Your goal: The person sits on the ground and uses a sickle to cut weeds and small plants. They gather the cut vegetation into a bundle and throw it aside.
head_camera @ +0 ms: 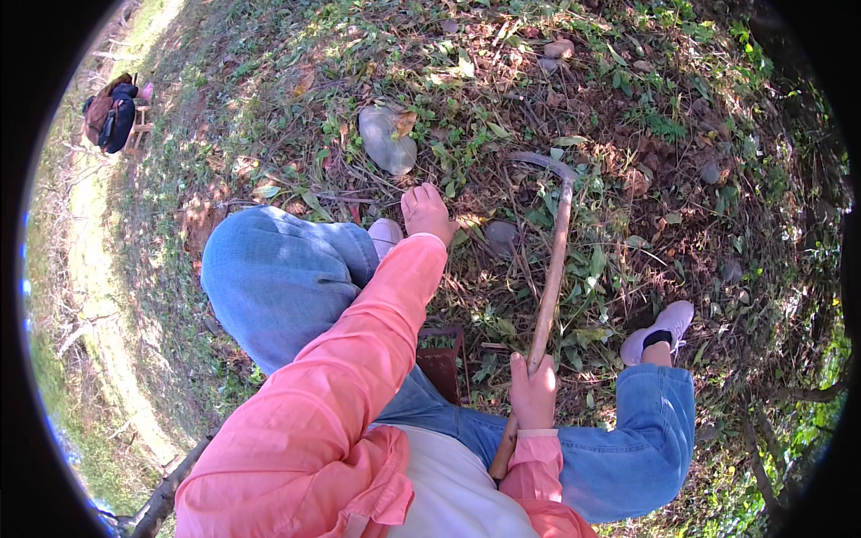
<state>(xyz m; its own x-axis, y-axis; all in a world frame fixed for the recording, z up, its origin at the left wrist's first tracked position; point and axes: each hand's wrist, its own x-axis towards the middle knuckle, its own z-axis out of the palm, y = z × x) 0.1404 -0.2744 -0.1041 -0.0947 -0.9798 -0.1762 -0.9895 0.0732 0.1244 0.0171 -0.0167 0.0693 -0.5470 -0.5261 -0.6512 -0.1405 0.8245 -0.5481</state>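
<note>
My right hand (pixel 533 393) is closed round the lower part of a wooden handle, whose curved metal blade, like a sickle's or small hoe's (pixel 548 163), rests over weeds and dry stems. My left hand (pixel 428 212) reaches down to the ground beside my shoe, its fingertips near the lower edge of a smooth grey stone (pixel 388 140) with a brown leaf on it. Whether those fingers hold any stems cannot be seen. Another grey stone (pixel 501 238) lies between the left hand and the handle.
Low weeds, fallen leaves and reddish soil cover the ground. A reddish stone (pixel 559 48) lies farther off. Under me is part of a low dark red seat (pixel 440 366). Bags (pixel 114 114) stand at the far left. A bare branch (pixel 168 494) juts in at lower left.
</note>
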